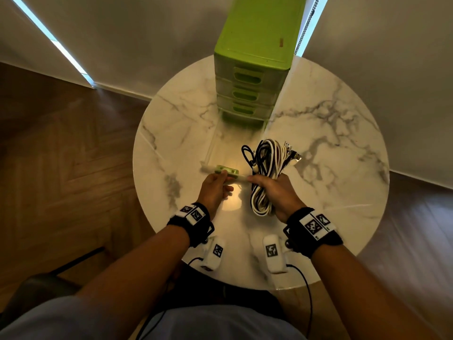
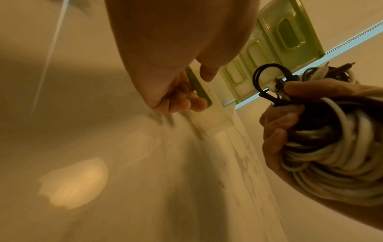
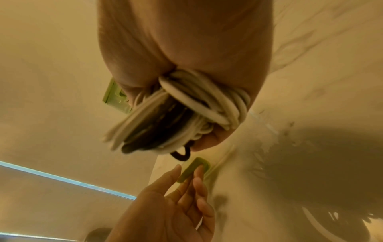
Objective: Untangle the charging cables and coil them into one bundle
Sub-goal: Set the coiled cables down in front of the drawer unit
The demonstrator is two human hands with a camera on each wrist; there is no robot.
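Observation:
A coiled bundle of black and white charging cables (image 1: pixel 266 168) (image 2: pixel 331 147) (image 3: pixel 176 117) is gripped around its middle by my right hand (image 1: pixel 272 190) (image 2: pixel 277 124) (image 3: pixel 207 139), just above the marble table (image 1: pixel 331 143). The plug ends (image 1: pixel 291 153) stick out at the far right of the bundle, and a black loop (image 2: pixel 269 72) stands up at its far left. My left hand (image 1: pixel 220 179) (image 2: pixel 192 91) (image 3: pixel 186 173) pinches the green handle (image 1: pixel 226 171) (image 2: pixel 199 88) (image 3: pixel 194 167) of a clear drawer (image 1: pixel 210 148) that is pulled out toward me.
A green drawer unit (image 1: pixel 252 69) stands at the back of the round table, its lowest drawer out. Walls and a window blind lie behind it. The table edge is close to my body, with wood floor on both sides and a dark chair (image 1: pixel 36 285) at lower left.

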